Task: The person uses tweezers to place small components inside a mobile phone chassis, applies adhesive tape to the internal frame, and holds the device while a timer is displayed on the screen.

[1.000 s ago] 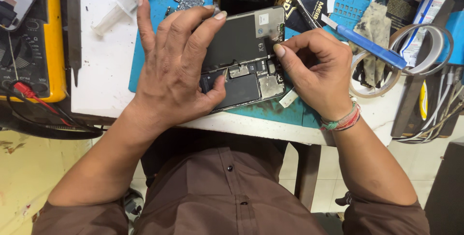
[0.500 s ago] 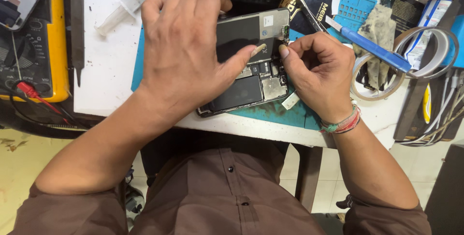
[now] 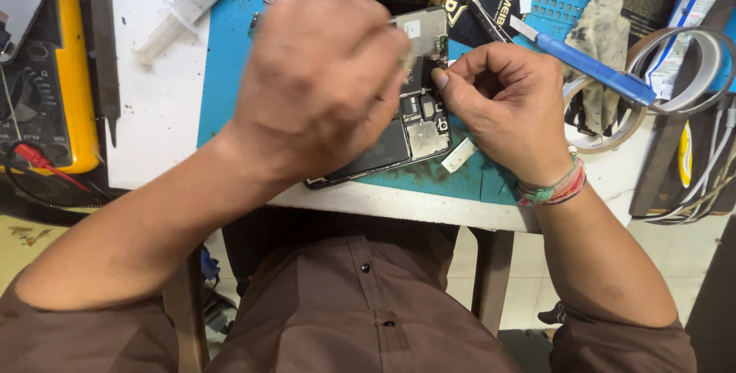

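Note:
An opened phone [image 3: 418,131] with its back cover off lies on a blue work mat [image 3: 230,59], showing its battery and circuit board. My left hand [image 3: 322,82] hovers over the phone's upper half with the fingers curled. It is blurred and hides most of the phone, and the palm side is out of sight. My right hand [image 3: 506,108] is at the phone's right edge. Its thumb and fingers are pinched together and touch the board near the top corner. Nothing shows between them.
A small white piece [image 3: 458,154] lies on the mat beside the phone. A syringe [image 3: 192,5] and a yellow multimeter [image 3: 54,89] with a red probe [image 3: 38,160] sit to the left. To the right are a blue-handled tool [image 3: 590,66], tape rolls [image 3: 690,59] and cables.
My left hand went from lying flat with spread fingers on the phone to a curled, raised pose higher over it. My right hand stayed at the phone's right edge.

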